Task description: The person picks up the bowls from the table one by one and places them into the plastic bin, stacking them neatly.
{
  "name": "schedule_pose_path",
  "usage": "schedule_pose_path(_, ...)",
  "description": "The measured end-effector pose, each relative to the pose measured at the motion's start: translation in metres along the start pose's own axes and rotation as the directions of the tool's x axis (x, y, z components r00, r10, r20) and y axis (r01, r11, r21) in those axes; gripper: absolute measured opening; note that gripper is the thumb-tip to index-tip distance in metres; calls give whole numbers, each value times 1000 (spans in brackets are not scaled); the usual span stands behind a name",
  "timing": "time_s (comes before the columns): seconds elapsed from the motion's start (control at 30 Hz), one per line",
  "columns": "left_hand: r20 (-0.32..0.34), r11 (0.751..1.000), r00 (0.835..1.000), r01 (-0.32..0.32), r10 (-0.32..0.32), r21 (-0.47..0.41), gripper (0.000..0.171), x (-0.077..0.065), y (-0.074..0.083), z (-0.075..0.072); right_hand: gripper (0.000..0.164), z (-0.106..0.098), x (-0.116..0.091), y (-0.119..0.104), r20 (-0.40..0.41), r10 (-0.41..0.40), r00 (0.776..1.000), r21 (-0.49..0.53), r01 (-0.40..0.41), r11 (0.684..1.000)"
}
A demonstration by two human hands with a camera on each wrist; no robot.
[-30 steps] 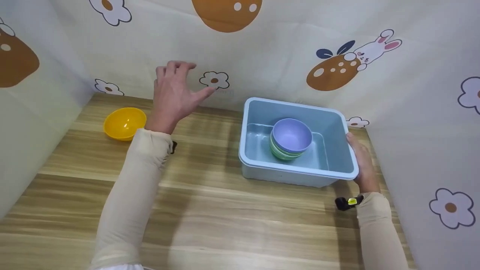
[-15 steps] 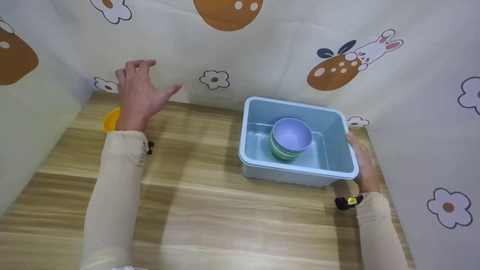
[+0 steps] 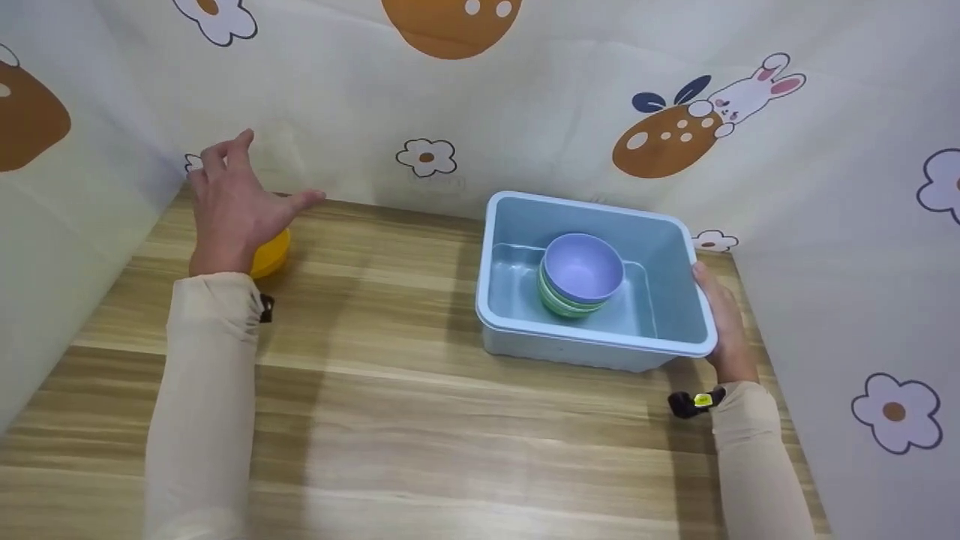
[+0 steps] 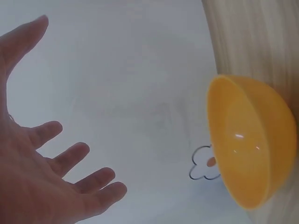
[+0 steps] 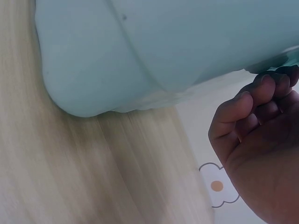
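My left hand (image 3: pixel 236 206) hovers over a yellow bowl (image 3: pixel 271 255) at the far left, hiding much of it in the head view. Spread thumb and fingers hold nothing. In the left wrist view there is a gap between the fingers (image 4: pixel 100 179) and the yellow bowl (image 4: pixel 252 140), which lies on the wood. With my right hand (image 3: pixel 727 326) I grip the right rim of a light blue plastic bin (image 3: pixel 592 335), thumb over the edge and fingers curled beneath it. Inside the bin a purple bowl (image 3: pixel 583 268) is nested on top of green bowls (image 3: pixel 564 304).
The bin stands at the back right of a wood-grain table (image 3: pixel 420 420). Behind it and on both sides hangs a pale cloth (image 3: pixel 525 112) printed with flowers and a rabbit. In the right wrist view the bin's side wall (image 5: pixel 93 56) fills the top.
My left hand has moved leftward and slightly lower, from beside the yellow bowl to over it. The right hand and the bin have stayed in place.
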State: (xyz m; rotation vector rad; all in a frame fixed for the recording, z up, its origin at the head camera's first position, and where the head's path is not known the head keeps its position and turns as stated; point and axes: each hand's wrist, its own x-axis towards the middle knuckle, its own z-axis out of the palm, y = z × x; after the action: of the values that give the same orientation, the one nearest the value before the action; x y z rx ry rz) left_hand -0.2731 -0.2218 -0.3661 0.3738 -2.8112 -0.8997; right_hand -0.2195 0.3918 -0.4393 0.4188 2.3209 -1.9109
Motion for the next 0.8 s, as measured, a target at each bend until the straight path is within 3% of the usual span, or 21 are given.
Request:
schedule_pose_path(0.33, 25, 1000, 1000, 11, -12, 17, 119, -3, -27, 10, 46, 2, 2, 1, -8, -33, 999, -9, 33, 999)
schedule_pose_path(0.57, -27, 999, 999, -29, 29, 27, 116, -7, -43, 21, 47, 1, 1, 2, -7, -29, 1000, -20, 29, 999)
schedule_pose_path(0.8, 9, 999, 1000, 26, -27, 41, 118, -6, -59, 33, 49, 1, 2, 1, 5, -3, 1000, -3, 3, 1000)
